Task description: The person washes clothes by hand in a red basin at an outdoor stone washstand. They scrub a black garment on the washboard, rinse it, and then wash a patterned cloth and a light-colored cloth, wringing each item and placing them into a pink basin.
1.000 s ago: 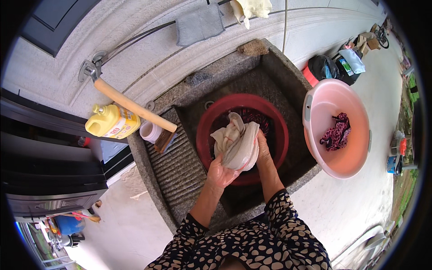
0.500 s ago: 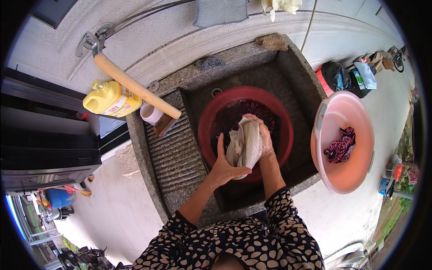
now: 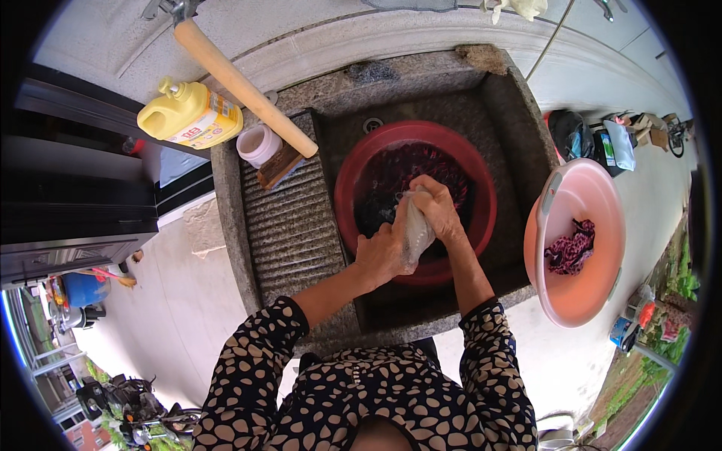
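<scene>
A wet whitish cloth (image 3: pixel 418 231) is bunched between my two hands, above the near part of a dark red basin (image 3: pixel 487 197). My left hand (image 3: pixel 382 254) is closed round its lower left side. On its upper right, the fingers of my right hand (image 3: pixel 438 210) are wrapped over the top end. Dark water with dark reddish fabric (image 3: pixel 421 165) in it fills the basin, partly hidden behind my hands. The basin stands inside a grey stone sink (image 3: pixel 511 146).
Left of the basin is a ribbed washboard slab (image 3: pixel 289 240), with a scrub brush (image 3: pixel 280 167), pink cup (image 3: pixel 258 144) and yellow pump jug (image 3: pixel 192 116) near it. A wooden handle (image 3: pixel 241 84) slants over them. At right, a pink tub (image 3: pixel 543 248) holds patterned magenta cloth (image 3: pixel 571 248).
My hands have closed tighter on the cloth, squeezing it from a loose, folded bundle into a narrower one. My left hand's spread fingers have curled in. The view has shifted slightly.
</scene>
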